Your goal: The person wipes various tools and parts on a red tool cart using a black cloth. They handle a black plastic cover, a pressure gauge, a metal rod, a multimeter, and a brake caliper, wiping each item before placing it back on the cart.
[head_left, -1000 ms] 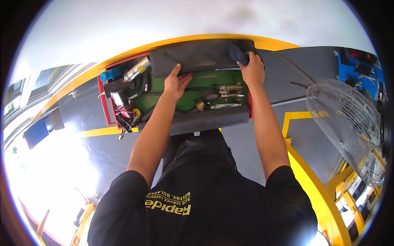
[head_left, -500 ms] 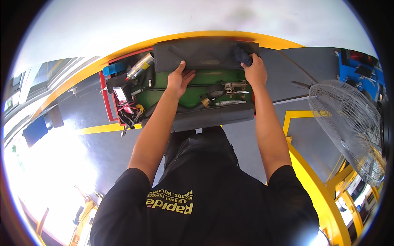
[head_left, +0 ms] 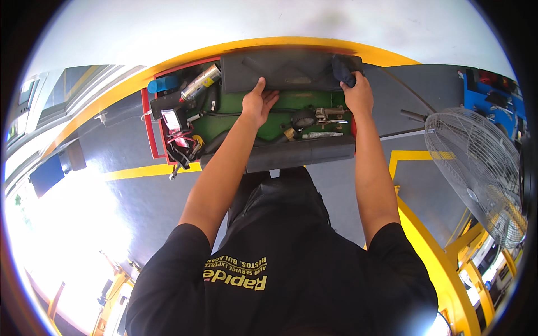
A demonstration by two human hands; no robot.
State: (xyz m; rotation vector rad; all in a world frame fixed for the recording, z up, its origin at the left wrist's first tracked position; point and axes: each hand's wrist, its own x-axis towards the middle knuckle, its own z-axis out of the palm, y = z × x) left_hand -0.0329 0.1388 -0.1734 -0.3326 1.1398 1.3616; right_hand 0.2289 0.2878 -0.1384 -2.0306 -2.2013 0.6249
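My right hand [head_left: 359, 97] is closed on a bunched dark cloth [head_left: 343, 70], which touches the right end of a flat black panel [head_left: 290, 73]. The panel lies along the far side of a red tool cart [head_left: 147, 126] with a green work surface [head_left: 219, 124]. My left hand [head_left: 259, 103] is open at the panel's near edge, thumb up on the panel and fingers stretched over the green surface. Below the hands, on that surface, lie a round dark gauge-like piece [head_left: 303, 119], a metal tool [head_left: 330, 115] and a pale tube [head_left: 323, 135].
At the cart's left are a spray can [head_left: 200, 83], a blue cylinder [head_left: 163, 84] and a cluttered bin of tools [head_left: 182, 137]. A black padded strip [head_left: 300, 154] runs along the near edge. A large fan [head_left: 473, 173] and a yellow frame [head_left: 431, 263] stand to the right.
The view has shifted a little, so the cart and both hands appear farther right and higher. My right hand has slid the cloth slightly toward the panel's right end.
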